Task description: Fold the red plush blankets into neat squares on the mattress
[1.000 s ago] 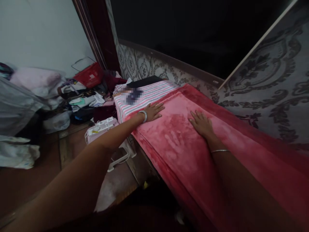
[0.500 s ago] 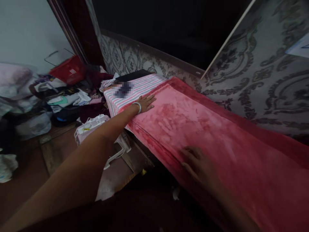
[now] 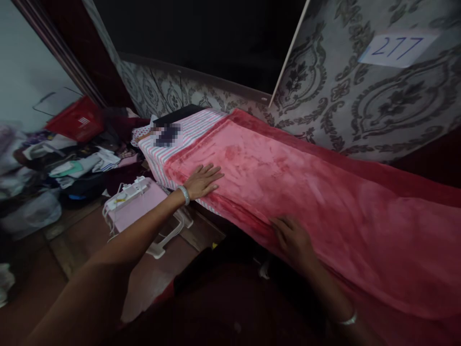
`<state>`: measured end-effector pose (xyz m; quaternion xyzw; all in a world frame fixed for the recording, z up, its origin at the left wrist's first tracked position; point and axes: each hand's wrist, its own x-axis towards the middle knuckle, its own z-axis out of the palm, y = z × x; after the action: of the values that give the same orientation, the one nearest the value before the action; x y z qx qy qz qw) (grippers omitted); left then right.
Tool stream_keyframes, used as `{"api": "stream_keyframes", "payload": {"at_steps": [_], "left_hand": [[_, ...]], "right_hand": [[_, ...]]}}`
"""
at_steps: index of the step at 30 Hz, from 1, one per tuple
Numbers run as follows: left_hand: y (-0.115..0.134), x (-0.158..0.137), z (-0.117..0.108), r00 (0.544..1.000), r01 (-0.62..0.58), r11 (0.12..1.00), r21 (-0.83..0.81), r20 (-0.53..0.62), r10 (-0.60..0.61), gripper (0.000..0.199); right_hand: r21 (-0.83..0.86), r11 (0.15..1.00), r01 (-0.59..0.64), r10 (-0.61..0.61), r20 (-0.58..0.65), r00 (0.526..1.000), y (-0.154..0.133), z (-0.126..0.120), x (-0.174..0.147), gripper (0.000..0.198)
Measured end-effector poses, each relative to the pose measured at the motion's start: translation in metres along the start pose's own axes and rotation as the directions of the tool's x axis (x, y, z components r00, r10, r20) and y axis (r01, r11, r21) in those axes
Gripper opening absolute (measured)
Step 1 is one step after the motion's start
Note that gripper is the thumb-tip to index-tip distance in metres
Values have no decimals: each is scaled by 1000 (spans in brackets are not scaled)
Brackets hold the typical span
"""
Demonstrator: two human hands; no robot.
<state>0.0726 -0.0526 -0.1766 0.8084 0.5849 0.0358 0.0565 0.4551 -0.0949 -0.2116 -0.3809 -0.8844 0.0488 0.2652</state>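
A red and pink plush blanket (image 3: 252,168) lies folded lengthwise over a long surface, its near layers forming a dark red fold. My left hand (image 3: 203,181) rests flat on its near left part, fingers spread, with a silvery bracelet at the wrist. Farther right, my right hand (image 3: 291,236) is at the near folded edge, its fingers drawn together on the fabric there; the thumb is partly hidden. A striped pink, white and grey cloth (image 3: 196,125) shows beyond the blanket's left end.
A large television (image 3: 201,43) hangs on the patterned wall above the blanket. On the left are a red basket (image 3: 81,117) and heaped clothes (image 3: 90,163). A pink folding table (image 3: 135,204) carrying a white power strip stands beside the blanket's left end. A paper marked 277 (image 3: 399,48) is on the wall.
My left hand has slid from the blanket's far left part toward its near edge. The right hand's fingers have closed on the near fold. The view has turned right.
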Motion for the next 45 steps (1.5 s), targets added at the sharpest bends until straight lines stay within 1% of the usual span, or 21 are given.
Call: {"api": "stream_keyframes", "payload": {"at_steps": [2, 4, 6, 7, 9, 11, 12, 14, 18, 23, 25, 28, 31, 33, 35, 37, 40, 42, 45], "left_hand": [[-4, -1, 1, 1000, -9, 1000, 2, -2, 9, 60], [-5, 0, 2, 998, -43, 999, -8, -38, 43, 63], [1, 1, 4, 985, -134, 991, -21, -113, 131, 67], [7, 1, 6, 969, -201, 979, -24, -154, 195, 66], [20, -1, 13, 920, -332, 943, -17, -226, 320, 58], [33, -4, 21, 877, -406, 914, 15, -275, 394, 48], [38, -5, 25, 864, -417, 908, 37, -294, 409, 44], [43, -4, 31, 852, -413, 907, 82, -318, 417, 40], [42, 1, 33, 855, -378, 917, 131, -330, 400, 38], [41, 0, 30, 821, -378, 908, 183, -387, 420, 37], [41, -5, 32, 821, -375, 909, 181, -390, 416, 37], [43, -15, 34, 831, -377, 916, 140, -386, 401, 36], [49, -19, 29, 838, -363, 931, 45, -421, 347, 34], [57, -15, 19, 862, -305, 952, -19, -429, 268, 36], [67, -5, 8, 896, -205, 978, -38, -409, 172, 41], [78, 10, -2, 929, -96, 995, -26, -362, 80, 50], [91, 28, -7, 961, 70, 998, -4, -267, -69, 70], [94, 34, -4, 973, 158, 987, 9, -172, -154, 76], [94, 34, 5, 975, 219, 976, 10, -42, -218, 74]], "right_hand": [[24, 1000, -16, 17, -13, 1000, -1, 1, -3, 40], [29, 1000, -11, 12, -34, 999, -3, 1, -8, 35], [6, 1000, 12, -12, -54, 998, -5, -1, -12, 34], [-10, 1000, 22, -22, -66, 998, -7, -2, -14, 35], [-41, 999, 19, -23, -102, 995, -9, -3, -17, 34], [-79, 997, 0, -11, -136, 991, -10, -3, -19, 33], [-103, 995, -10, -5, -143, 990, -10, -3, -19, 33], [-154, 988, -21, -1, -138, 990, -11, -2, -18, 34], [-226, 974, 12, -45, -142, 989, -8, 1, -16, 43], [-230, 971, 71, -122, -217, 969, -3, 0, -12, 51], [-224, 971, 82, -134, -225, 965, -3, 1, -14, 49], [-214, 973, 89, -135, -213, 968, -6, 5, -21, 41], [-171, 982, 83, -120, -220, 968, -10, 5, -25, 38], [-119, 990, 69, -93, -209, 973, -14, 0, -22, 33], [-79, 996, 34, -46, -166, 985, -16, -10, -13, 28], [-88, 996, -16, 5, -120, 993, -14, -21, 0, 30], [-201, 976, -80, 68, -64, 996, -2, -26, 15, 40], [-284, 953, -103, 110, 6, 994, 9, -19, 16, 51], [-343, 933, -106, 153, 111, 982, 23, 0, 5, 56]]}}
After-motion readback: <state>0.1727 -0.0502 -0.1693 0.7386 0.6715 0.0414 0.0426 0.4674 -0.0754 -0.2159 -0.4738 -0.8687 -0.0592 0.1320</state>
